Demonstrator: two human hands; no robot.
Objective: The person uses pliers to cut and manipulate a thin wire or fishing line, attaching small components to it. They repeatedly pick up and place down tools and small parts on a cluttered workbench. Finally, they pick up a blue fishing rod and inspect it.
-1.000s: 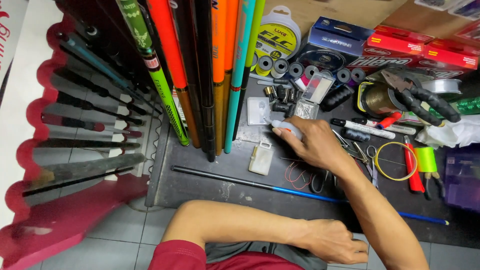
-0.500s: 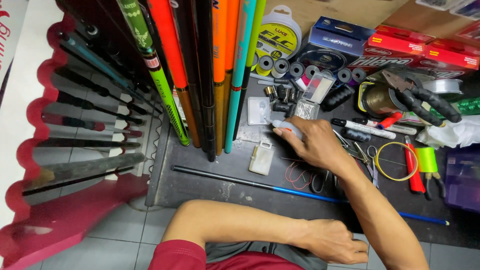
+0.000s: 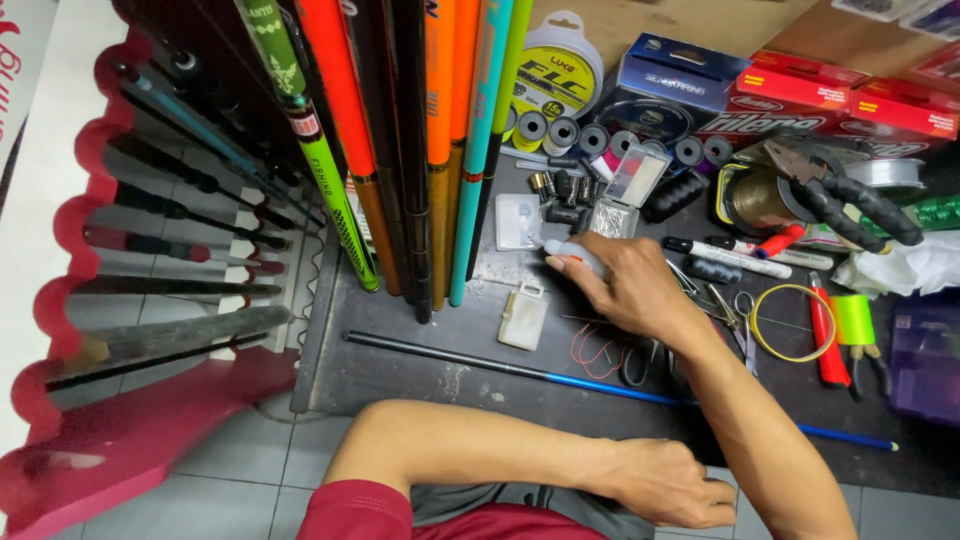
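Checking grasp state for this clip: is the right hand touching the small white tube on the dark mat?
Touching. The head view shows the right hand with fingers wrapped over the small white tube, no gap visible.

Small white tube point(image 3: 572, 254) with orange tip, lying flat on the dark mat point(image 3: 420, 365), partly hidden.

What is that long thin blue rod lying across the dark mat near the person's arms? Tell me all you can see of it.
The blue rod is a slim, straight stick lying flat on the dark mat, running from left to lower right. Its left part looks dark, almost black; the rest is glossy blue. It tapers thinner rightwards. The right forearm crosses over its middle, hiding a stretch. Neither hand grips it: the right hand holds a small white object beyond it, and the left hand rests nearer the body.
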